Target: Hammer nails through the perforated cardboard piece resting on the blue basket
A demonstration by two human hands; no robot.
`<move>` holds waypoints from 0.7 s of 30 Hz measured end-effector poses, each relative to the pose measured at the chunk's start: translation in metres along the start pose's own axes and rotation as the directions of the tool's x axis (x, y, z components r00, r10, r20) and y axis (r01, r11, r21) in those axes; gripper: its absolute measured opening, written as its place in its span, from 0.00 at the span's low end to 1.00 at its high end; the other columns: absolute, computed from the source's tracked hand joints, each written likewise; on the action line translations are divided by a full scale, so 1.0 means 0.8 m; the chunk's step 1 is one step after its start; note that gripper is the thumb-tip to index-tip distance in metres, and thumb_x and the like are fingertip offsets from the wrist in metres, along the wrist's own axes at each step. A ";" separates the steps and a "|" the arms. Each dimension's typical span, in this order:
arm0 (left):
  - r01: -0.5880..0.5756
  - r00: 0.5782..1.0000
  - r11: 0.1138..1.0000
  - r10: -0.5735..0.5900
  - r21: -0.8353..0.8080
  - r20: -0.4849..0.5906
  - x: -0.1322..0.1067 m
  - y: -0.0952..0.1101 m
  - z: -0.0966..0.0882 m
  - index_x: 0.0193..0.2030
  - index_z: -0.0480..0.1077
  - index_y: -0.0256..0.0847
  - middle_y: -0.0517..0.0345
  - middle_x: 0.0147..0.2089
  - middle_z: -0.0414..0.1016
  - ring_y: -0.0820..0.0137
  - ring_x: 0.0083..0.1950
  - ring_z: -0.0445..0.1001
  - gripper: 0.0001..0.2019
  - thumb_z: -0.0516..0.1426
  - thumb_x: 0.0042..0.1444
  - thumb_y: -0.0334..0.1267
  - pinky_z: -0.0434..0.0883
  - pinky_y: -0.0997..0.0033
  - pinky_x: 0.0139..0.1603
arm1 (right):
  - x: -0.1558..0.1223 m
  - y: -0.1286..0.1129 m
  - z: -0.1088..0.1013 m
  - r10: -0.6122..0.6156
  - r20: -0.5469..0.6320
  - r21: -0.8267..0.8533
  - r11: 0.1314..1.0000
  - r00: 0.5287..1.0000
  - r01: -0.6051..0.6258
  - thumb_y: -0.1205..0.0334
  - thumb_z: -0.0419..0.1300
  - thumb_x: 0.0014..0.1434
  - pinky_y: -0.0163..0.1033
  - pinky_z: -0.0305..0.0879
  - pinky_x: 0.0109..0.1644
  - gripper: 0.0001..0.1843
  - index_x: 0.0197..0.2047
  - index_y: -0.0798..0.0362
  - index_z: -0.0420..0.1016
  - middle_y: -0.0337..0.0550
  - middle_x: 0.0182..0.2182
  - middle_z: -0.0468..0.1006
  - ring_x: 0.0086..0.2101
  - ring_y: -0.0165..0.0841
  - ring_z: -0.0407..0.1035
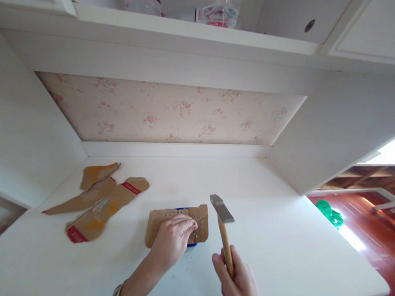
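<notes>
A hammer (225, 236) with a grey metal head and a wooden handle is gripped in my right hand (239, 276), head upward, just right of the cardboard. My left hand (174, 236) is over a piece of brown cardboard (155, 220) dotted with small holes. Its thumb and fingers are pinched together near the cardboard's right half; what they hold, if anything, is too small to make out. Tiny shiny spots show on the cardboard by the fingertips. Beneath the cardboard, the edge of a blue object (192, 244) peeks out; most of it is hidden.
Torn cardboard pieces (84, 199) with red and orange print lie at the left of the white countertop (272, 238). White cabinet walls rise at both sides. Overhead, a shelf (196, 32) bears clear bottles (220, 11). A green bag (328, 212) lies on the reddish floor at right.
</notes>
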State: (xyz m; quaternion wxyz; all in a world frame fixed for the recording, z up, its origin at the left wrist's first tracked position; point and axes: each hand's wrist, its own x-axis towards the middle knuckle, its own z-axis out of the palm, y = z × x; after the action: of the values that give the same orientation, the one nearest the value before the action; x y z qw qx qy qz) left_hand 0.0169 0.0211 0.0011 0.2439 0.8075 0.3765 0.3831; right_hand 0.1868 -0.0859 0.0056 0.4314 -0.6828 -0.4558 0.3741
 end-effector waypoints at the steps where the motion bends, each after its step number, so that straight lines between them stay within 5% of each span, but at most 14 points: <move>1: 0.005 1.000 1.000 -0.005 0.005 -0.003 0.000 0.000 0.000 0.38 0.76 0.42 0.56 0.37 0.82 0.66 0.43 0.79 0.09 0.55 0.65 0.31 0.75 0.68 0.48 | 0.011 -0.005 0.003 0.027 0.007 0.043 0.999 1.000 -0.027 0.38 0.59 0.57 0.32 0.51 0.18 0.23 0.26 0.47 0.61 0.28 0.17 0.58 0.16 0.26 0.53; 5: 0.010 1.000 1.000 -0.010 0.015 0.003 0.001 0.001 -0.002 0.38 0.76 0.42 0.56 0.37 0.82 0.66 0.42 0.79 0.08 0.55 0.65 0.32 0.76 0.67 0.47 | 0.048 -0.009 0.018 0.151 0.128 0.259 0.949 0.980 -0.180 0.38 0.59 0.58 0.28 0.41 0.12 0.22 0.29 0.46 0.58 0.22 0.13 0.55 0.11 0.22 0.47; 10: 0.003 1.000 1.000 -0.003 -0.001 -0.006 0.006 0.004 -0.005 0.38 0.77 0.41 0.55 0.37 0.82 0.66 0.41 0.80 0.09 0.55 0.65 0.32 0.76 0.66 0.47 | 0.063 -0.002 0.029 0.116 0.205 0.357 0.915 0.972 -0.185 0.44 0.59 0.60 0.24 0.41 0.10 0.19 0.32 0.46 0.55 0.18 0.12 0.53 0.09 0.20 0.45; 15: 0.016 1.000 1.000 -0.016 -0.027 -0.014 0.009 0.006 -0.007 0.38 0.77 0.43 0.57 0.37 0.82 0.66 0.42 0.80 0.08 0.56 0.65 0.33 0.76 0.68 0.47 | 0.066 0.002 0.028 0.074 0.238 0.483 0.856 0.968 -0.184 0.46 0.60 0.60 0.24 0.42 0.07 0.18 0.34 0.46 0.55 0.23 0.20 0.67 0.09 0.17 0.45; 21: 0.041 0.999 0.997 -0.041 -0.058 -0.002 0.010 0.013 -0.007 0.38 0.78 0.43 0.57 0.37 0.82 0.67 0.41 0.80 0.09 0.56 0.65 0.36 0.76 0.70 0.45 | 0.061 0.011 0.021 0.045 0.253 0.588 0.786 0.966 -0.190 0.49 0.59 0.63 0.22 0.44 0.08 0.16 0.37 0.46 0.55 0.23 0.23 0.68 0.10 0.16 0.45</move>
State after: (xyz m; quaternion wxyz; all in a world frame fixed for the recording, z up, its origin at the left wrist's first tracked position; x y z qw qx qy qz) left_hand 0.0205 0.0221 0.0151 0.2746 0.7916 0.3819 0.3900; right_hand 0.1892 -0.0379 -0.0142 0.5489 -0.4880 -0.3136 0.6019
